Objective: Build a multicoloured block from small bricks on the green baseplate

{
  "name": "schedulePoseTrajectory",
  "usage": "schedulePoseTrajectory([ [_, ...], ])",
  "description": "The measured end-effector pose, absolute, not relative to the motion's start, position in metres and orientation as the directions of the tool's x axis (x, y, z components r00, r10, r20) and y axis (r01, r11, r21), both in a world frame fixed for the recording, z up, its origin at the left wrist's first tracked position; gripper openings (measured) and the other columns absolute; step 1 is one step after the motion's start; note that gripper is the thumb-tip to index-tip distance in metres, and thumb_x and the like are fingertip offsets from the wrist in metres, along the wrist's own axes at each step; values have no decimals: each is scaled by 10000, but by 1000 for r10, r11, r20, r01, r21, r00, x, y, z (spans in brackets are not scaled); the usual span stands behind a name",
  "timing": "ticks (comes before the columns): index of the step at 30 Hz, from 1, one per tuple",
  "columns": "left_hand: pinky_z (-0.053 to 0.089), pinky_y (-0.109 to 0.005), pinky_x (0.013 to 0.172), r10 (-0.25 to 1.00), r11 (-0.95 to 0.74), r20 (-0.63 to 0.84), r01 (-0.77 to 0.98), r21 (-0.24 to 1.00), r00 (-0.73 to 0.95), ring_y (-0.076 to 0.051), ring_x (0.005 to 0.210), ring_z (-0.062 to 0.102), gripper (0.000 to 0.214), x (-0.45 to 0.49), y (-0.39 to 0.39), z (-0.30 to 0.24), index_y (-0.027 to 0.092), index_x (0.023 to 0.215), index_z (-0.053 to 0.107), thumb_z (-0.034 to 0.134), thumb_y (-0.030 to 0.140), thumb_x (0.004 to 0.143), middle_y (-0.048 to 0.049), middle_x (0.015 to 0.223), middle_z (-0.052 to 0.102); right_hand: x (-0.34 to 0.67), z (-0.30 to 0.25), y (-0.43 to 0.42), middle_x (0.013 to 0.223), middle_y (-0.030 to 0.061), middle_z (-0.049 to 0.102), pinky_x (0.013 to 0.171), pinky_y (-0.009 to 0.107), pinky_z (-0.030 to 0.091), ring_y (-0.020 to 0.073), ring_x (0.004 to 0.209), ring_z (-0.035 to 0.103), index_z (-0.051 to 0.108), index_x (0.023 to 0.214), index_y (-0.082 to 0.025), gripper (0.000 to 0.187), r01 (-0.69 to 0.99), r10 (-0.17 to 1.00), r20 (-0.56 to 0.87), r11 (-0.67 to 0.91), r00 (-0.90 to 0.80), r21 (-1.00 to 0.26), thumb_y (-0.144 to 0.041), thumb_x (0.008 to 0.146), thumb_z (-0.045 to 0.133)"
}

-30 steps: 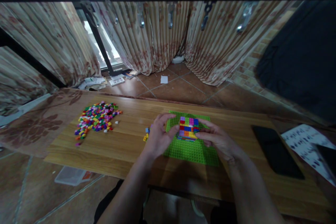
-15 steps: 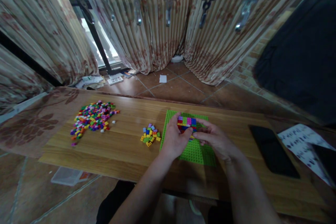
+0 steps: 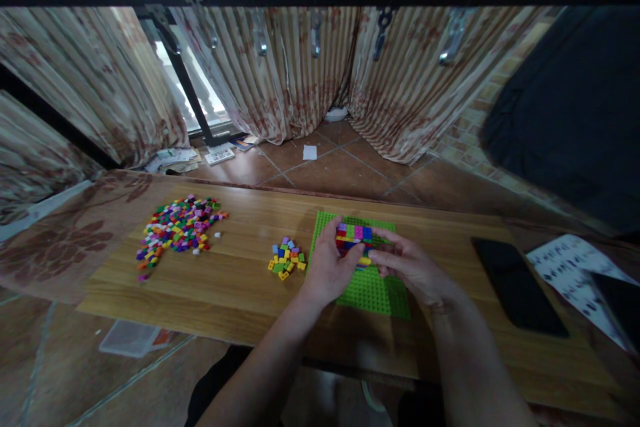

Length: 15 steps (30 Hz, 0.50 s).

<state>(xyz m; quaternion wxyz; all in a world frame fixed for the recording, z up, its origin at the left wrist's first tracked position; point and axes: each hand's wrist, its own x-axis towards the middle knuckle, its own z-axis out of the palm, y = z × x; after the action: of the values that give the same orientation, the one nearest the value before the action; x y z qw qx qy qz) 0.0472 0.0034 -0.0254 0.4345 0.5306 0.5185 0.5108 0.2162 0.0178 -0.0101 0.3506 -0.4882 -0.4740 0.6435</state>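
Note:
Over the green baseplate (image 3: pixel 377 293), my left hand (image 3: pixel 329 263) grips the left side of a multicoloured toy brick block (image 3: pixel 356 233), thumb across its near face and fingers behind. My right hand (image 3: pixel 405 263) closes on the block's right side, its fingertips against the near right corner. Purple, green, pink and blue bricks show on top, with yellow and red ones lower down. The fingers hide much of the block, and I cannot tell whether it is attached to the baseplate. Left of the plate lies a small group of loose bricks (image 3: pixel 286 259), mostly yellow, green and blue.
A large pile of mixed bricks (image 3: pixel 180 227) covers the left part of the wooden table (image 3: pixel 240 307). On the right lie a dark tablet-like slab (image 3: pixel 517 287) and a printed sheet (image 3: pixel 575 273). A clear plastic box (image 3: pixel 127 339) is on the floor.
The camera view has shifted slightly. Both hands keep their hold on the brick block, with barely any movement of the fingers.

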Motion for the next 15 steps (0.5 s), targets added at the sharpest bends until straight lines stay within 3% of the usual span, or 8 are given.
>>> schedulePoseTrajectory([
  [7,446,-404,988,996,-72,80,174,982,-37,-235,1078,582,502,44,6,-27,156,1328,489,579,280,850,-102,1138,625,219,-10,19,610,-49,579,499,250,369,96,490,481,541,1303,-181,702,35,908,-307,-310,-285,-950,-450,696,766],
  [15,460,-414,965,997,-80,83,168,982,-7,-238,1038,588,626,43,4,-29,179,1352,469,665,216,760,-91,1127,627,218,-11,20,584,-67,543,480,246,359,96,485,466,525,1304,-167,716,98,910,-282,-264,-305,-959,-446,690,765],
])
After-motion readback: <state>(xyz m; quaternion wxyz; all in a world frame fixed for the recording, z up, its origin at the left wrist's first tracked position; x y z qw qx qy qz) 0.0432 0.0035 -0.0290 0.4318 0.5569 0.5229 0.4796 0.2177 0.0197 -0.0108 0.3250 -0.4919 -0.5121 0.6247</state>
